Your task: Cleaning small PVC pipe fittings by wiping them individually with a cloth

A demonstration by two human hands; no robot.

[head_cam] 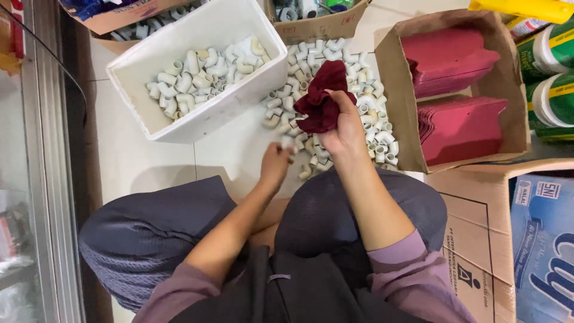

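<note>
Floor: pale tile, bearing everything below.
Brown carton: lower right, large, side panel toward the camera, with a blue printed pack against it.
White tub: upper centre, tilted in view, part-filled with white elbow fittings in a loose layer.
Open cardboard box: right of centre, holding two stacks of dark red flat cut-outs — one stack above the other.
Green-labelled rolls: far right edge, stacked beside the open box.
Small cartons: along the top edge, contents too cramped to tell.
Pile of fittings: loose white elbow pieces heaped on the tile between tub and open box, spreading down toward the knees.
Knees: in grey cloth, bent wide at the bottom of the frame.
Dark red cloth: bunched, held over the middle of the pile, just beside the tub's corner.
Right hand: fingers clenched around the cloth's lower folds, thumb side toward the tub.
Left hand: low at the pile's near edge, fingertips pinched on one white fitting — touching the heap.
</note>
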